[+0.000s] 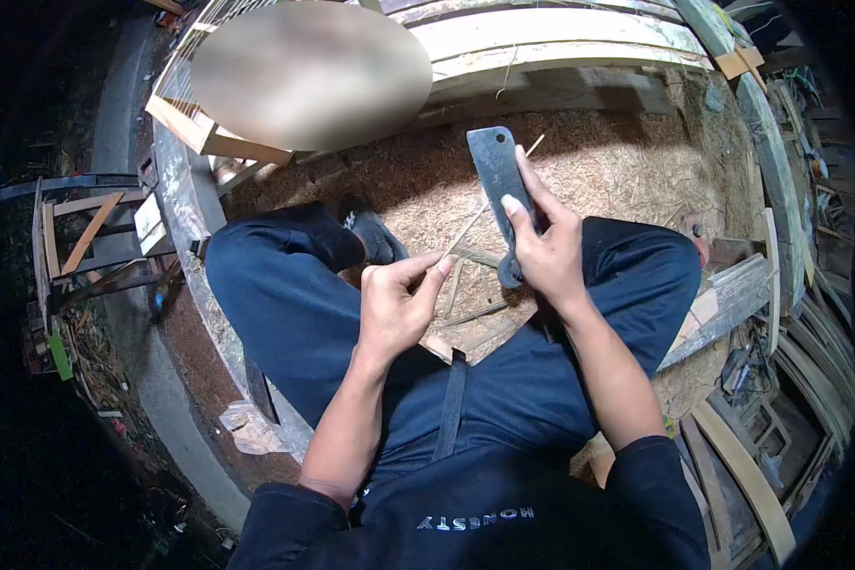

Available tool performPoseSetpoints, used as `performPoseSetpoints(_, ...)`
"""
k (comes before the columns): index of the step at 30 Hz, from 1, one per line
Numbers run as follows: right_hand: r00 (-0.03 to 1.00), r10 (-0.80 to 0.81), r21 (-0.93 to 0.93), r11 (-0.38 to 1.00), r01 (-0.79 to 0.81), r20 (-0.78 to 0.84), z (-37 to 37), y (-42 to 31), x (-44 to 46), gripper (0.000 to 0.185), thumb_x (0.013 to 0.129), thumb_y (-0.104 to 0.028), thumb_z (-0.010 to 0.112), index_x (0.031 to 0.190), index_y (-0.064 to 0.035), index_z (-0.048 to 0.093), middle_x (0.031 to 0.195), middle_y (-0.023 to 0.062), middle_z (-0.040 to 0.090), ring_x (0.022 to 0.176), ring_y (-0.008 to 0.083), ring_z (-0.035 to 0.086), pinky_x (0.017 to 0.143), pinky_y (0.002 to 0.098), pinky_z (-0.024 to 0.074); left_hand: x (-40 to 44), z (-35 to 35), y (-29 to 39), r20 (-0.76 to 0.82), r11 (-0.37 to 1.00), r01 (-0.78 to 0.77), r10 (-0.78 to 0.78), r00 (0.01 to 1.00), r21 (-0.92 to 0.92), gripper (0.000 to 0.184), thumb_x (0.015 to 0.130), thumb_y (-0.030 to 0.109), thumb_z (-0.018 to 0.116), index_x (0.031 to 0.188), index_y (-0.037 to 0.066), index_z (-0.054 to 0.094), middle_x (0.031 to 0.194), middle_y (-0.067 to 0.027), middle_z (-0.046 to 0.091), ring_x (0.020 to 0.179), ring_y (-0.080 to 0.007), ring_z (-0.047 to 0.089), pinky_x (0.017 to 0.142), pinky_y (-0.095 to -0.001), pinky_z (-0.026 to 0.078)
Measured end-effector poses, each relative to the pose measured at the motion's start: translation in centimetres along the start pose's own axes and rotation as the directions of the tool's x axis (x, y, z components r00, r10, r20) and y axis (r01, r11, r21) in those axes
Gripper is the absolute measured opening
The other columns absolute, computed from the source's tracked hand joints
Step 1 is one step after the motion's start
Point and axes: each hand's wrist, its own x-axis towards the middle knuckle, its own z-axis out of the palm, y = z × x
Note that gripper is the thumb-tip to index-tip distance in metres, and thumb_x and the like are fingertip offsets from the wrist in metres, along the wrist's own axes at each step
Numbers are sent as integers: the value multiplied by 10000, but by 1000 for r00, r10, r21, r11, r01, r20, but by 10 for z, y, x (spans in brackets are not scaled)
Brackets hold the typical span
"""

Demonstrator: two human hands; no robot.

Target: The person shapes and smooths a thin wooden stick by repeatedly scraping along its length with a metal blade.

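Observation:
My right hand (549,242) is closed around a dark cleaver (496,169), thumb laid on its flat face. The blade points away from me, with a small hole near its far corner; much of the handle is hidden by my hand. Between the thumb and fingers of my left hand (397,302) is pinched a thin wooden stick (466,228). It slants up to the right and passes behind the cleaver, its far tip showing beyond the blade. Whether blade and stick touch, I cannot tell.
Shavings (617,157) and loose strips cover the ground between my crossed legs. Pale planks (560,43) lie along the far side, with a wooden frame with thin rods (176,119) at upper left. Curved wooden strips (746,475) lie at lower right. A blurred patch hides part of the upper left.

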Motion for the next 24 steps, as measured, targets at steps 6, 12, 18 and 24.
performPoseSetpoints(6, 986, -139, -36, 989, 143, 95, 9, -4, -15, 599, 944, 6, 633, 1522, -73, 499, 1432, 266, 579, 1262, 312, 632, 1066, 396, 497, 3, -5, 0, 68, 997, 60, -63, 996, 52, 198, 987, 121, 686, 1027, -53, 772, 793, -102, 770, 726, -94, 695, 677, -269, 546)
performPoseSetpoints(12, 970, -232, -95, 967, 238, 71, 10, -4, -9, 589, 960, -16, 631, 1527, -114, 506, 1292, 247, 679, 992, 249, 759, 831, 364, 587, 3, -1, 2, 50, 999, -35, 36, 998, -15, 161, 984, 96, 675, 1013, -28, 774, 580, -139, 608, 517, -51, 515, 480, -303, 395)
performPoseSetpoints(18, 998, 59, -14, 998, -59, -2, -3, -1, 0, 613, 953, -31, 651, 1536, -140, 495, 1274, 248, 689, 969, 246, 762, 868, 370, 599, 2, -6, 4, 121, 998, -63, 59, 991, 26, 184, 1007, 98, 632, 989, -27, 766, 566, -141, 560, 473, -98, 497, 486, -327, 404)
performPoseSetpoints(24, 994, -101, -31, 994, 102, 37, 3, -8, -8, 585, 963, -29, 639, 1526, -119, 511, 1279, 268, 686, 1065, 244, 735, 871, 346, 574, 5, -10, 5, 148, 999, -32, 33, 988, -7, 201, 1014, 103, 614, 949, -27, 753, 554, -120, 549, 472, -86, 492, 466, -314, 371)
